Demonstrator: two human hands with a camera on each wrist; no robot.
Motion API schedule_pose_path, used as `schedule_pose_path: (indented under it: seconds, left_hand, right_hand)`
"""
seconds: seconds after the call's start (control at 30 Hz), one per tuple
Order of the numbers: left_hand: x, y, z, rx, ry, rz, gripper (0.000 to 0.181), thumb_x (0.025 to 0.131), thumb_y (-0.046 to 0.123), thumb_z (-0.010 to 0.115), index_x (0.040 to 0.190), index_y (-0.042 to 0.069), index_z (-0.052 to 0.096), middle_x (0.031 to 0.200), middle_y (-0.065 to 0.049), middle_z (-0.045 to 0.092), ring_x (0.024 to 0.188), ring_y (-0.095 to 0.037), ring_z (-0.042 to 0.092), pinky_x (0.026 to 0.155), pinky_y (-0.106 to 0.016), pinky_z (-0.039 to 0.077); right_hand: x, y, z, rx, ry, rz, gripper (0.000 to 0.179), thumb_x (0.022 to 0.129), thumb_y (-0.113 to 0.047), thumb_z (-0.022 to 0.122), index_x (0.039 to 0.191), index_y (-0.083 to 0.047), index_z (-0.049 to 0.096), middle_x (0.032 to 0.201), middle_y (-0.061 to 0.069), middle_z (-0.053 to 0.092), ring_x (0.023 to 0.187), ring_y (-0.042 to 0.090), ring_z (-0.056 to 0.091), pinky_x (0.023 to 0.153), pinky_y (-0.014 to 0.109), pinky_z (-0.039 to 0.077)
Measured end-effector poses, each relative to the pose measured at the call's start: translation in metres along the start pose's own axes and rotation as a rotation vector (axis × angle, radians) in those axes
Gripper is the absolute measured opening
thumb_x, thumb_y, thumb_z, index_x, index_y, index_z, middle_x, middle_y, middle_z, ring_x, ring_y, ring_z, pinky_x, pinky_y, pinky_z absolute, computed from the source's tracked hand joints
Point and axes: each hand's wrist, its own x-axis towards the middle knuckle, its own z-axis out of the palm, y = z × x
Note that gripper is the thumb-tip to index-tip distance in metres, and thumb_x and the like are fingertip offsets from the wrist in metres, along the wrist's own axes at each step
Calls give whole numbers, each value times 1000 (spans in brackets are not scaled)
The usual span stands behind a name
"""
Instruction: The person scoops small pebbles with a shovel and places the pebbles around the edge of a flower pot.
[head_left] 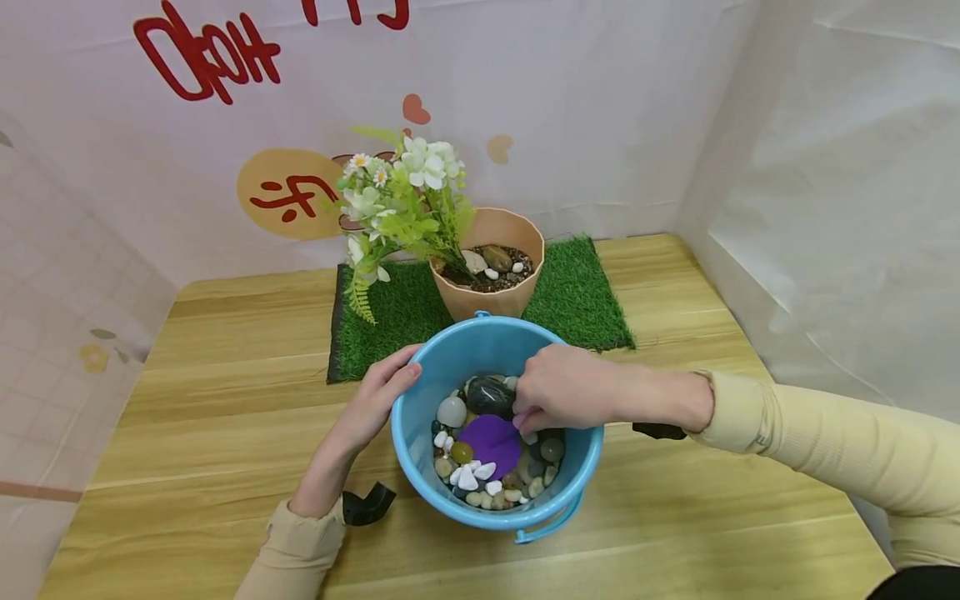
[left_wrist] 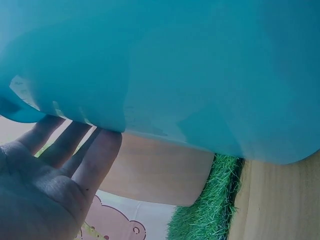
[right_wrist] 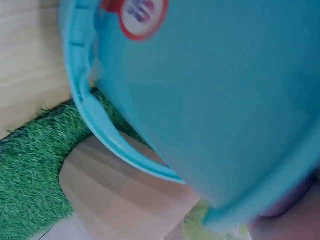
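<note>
A light blue bucket stands on the table, with pebbles of several colours and a large dark stone inside. My left hand holds its left rim, thumb over the edge and fingers against the outer wall. Reaching over the right rim, my right hand grips what looks like a purple shovel. Its broad, rounded blade lies over the pebbles, while the hand hides the handle end. In the right wrist view, the bucket wall covers most of the hand.
Just behind the bucket, a peach flowerpot with soil, stones and white artificial flowers stands on a green turf mat. The bucket's handle hangs at the front right. Printed cloth forms the back wall.
</note>
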Motion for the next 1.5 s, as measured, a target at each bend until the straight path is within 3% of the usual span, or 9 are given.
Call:
schedule_pose_path:
  seconds: [0.23, 0.6, 0.77, 1.0, 1.23, 1.5]
  left_hand:
    - [0, 0, -1, 13, 6, 12, 49, 112, 23, 41, 151, -5, 50, 137, -35, 64, 120, -52, 69, 91, -41, 66]
    - [0, 2, -1, 18, 1, 8, 49, 112, 24, 41, 150, -6, 50, 136, -36, 64, 119, -46, 71, 91, -40, 66]
    - [0, -1, -1, 12, 3, 13, 49, 112, 23, 41, 150, -6, 50, 136, -36, 64, 118, -49, 70, 90, -40, 66]
    - [1, -2, -1, 4, 2, 10, 49, 112, 24, 41, 151, -4, 50, 137, -35, 64, 119, -52, 69, 91, -42, 66]
    - [0, -2, -1, 7, 3, 10, 49, 112, 24, 41, 151, -4, 50, 137, -35, 64, 120, -53, 69, 91, -42, 66]
    - [0, -2, -1, 11, 4, 11, 48, 112, 24, 41, 150, -4, 51, 136, -35, 64, 118, -51, 69, 90, -40, 66]
  right_hand:
    - [1, 4, -8, 70, -2, 3, 25, 93, -33, 80, 69, -24, 77, 65, -14, 72, 55, -1, 56, 54, 15, 40]
    - [-3, 5, -19, 139, -64, 2, 18, 91, -38, 80, 79, -26, 83, 72, -16, 77, 62, -8, 63, 58, 13, 45]
    - [-4, 8, -21, 172, -78, 0, 18, 94, -37, 79, 80, -26, 83, 72, -16, 77, 61, -11, 59, 58, 13, 44]
    - [-6, 12, -29, 262, -116, 76, 12, 94, -36, 78, 89, -28, 85, 79, -18, 80, 65, -14, 58, 62, 15, 47]
    - [-13, 17, -36, 282, -80, 96, 13, 96, -37, 77, 88, -29, 84, 76, -19, 78, 62, -13, 50, 60, 15, 44]
    - [-26, 23, -42, 317, -23, 133, 11, 96, -35, 77, 100, -30, 86, 85, -21, 80, 65, -13, 55, 59, 16, 46]
